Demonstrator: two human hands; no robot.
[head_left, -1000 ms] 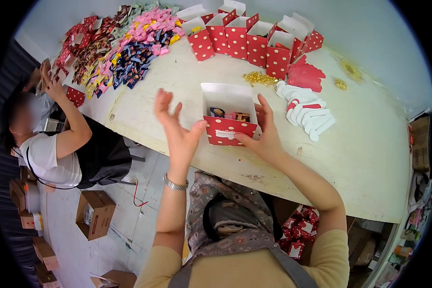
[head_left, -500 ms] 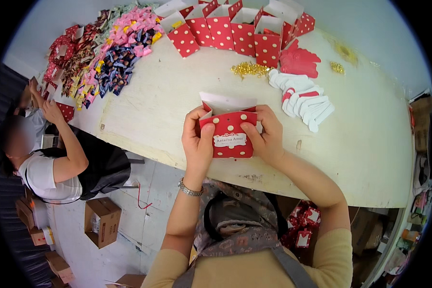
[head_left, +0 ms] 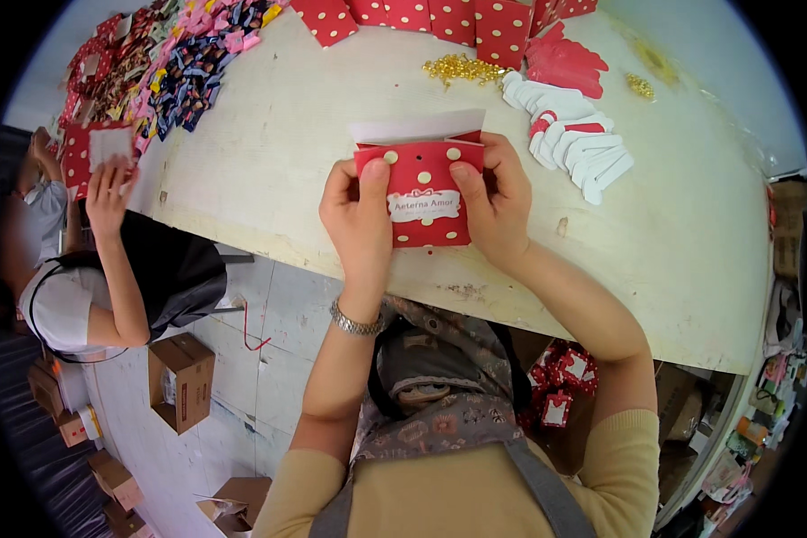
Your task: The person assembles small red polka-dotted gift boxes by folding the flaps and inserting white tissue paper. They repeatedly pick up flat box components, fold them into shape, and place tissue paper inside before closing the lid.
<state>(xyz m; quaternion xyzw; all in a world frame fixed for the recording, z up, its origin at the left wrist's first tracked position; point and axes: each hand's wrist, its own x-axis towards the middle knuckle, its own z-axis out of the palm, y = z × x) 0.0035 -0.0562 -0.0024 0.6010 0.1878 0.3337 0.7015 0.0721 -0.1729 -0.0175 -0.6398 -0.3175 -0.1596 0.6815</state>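
A red paper gift box (head_left: 426,235) with cream dots and a white label stands between my hands near the table's front edge. My left hand (head_left: 360,204) grips its left side, the thumb lying on the front panel. On the opposite side my right hand (head_left: 498,199) holds it the same way, fingers behind and thumb in front. The box's white inner flap rises at the back, and its top is pressed nearly flat. What is inside cannot be seen. Beyond my right hand lie white tag cards (head_left: 583,148) in a fanned pile.
Gold fasteners (head_left: 464,69) and red cards (head_left: 567,63) lie ahead on the white table (head_left: 287,170). Dotted boxes (head_left: 502,31) line its far side. Wrapped candies (head_left: 184,90) are heaped far left. A co-worker (head_left: 99,296) holds a dotted box at left. Cartons (head_left: 181,381) stand on the floor.
The box's open mouth has been squeezed narrower between my hands. The view has tilted, so the table things sit higher. The co-worker has raised a dotted box.
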